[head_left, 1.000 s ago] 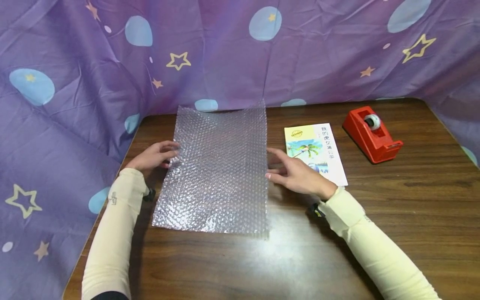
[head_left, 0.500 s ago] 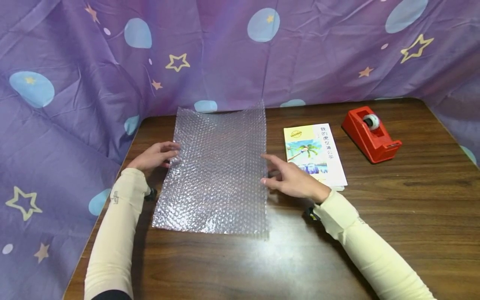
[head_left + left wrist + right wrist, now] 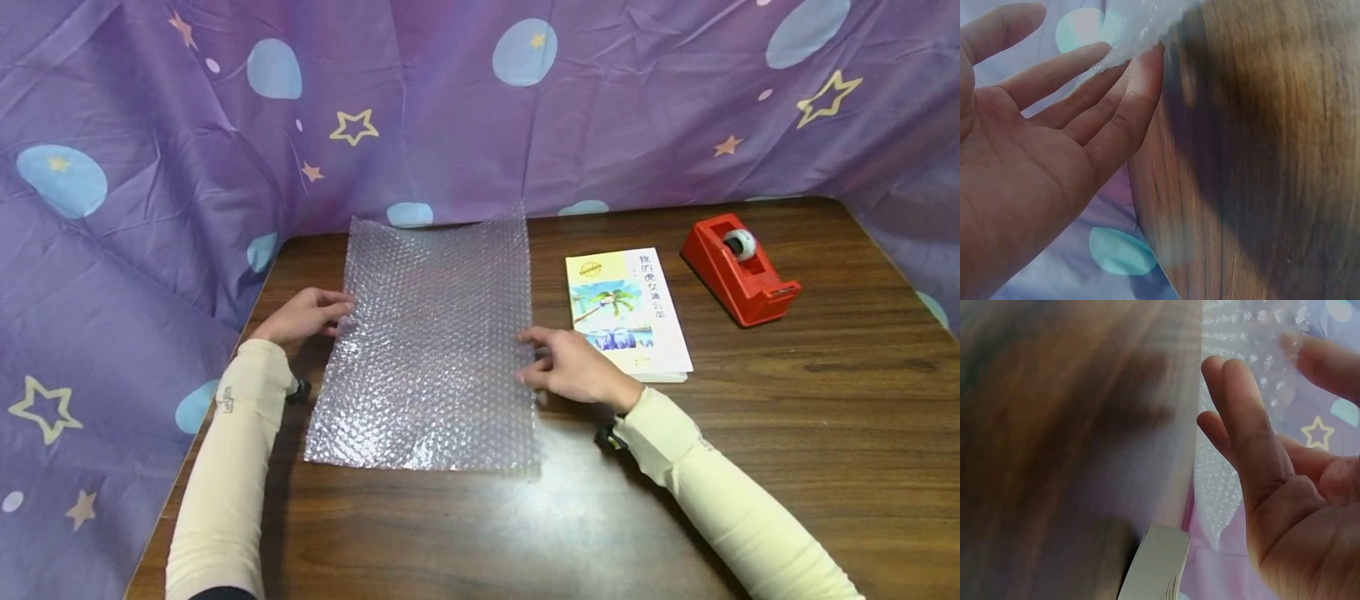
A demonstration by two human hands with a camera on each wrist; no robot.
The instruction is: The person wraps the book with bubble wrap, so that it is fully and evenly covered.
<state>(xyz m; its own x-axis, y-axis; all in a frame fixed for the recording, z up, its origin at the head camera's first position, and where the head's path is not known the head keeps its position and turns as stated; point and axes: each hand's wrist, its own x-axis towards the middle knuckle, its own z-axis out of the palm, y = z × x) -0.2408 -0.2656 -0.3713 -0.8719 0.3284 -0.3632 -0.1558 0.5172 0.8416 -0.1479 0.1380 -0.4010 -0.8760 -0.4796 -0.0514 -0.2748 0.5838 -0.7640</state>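
Bubble wrap (image 3: 427, 358) lies left of the book (image 3: 630, 312), my left hand (image 3: 300, 317) at its outer edge, right hand (image 3: 579, 367) at its book-side edge, fingers loosely spread, gripping nothing; uneven pushing could skew it.

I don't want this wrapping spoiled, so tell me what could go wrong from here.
The bubble wrap could slide or skew: the left hand and right hand are at its side edges, neither firmly gripping it.
Its far right corner sticks up in front of the curtain, so it might catch there or fold over.
The right hand overlaps the book's near-left corner in the head view, so it may nudge the book.
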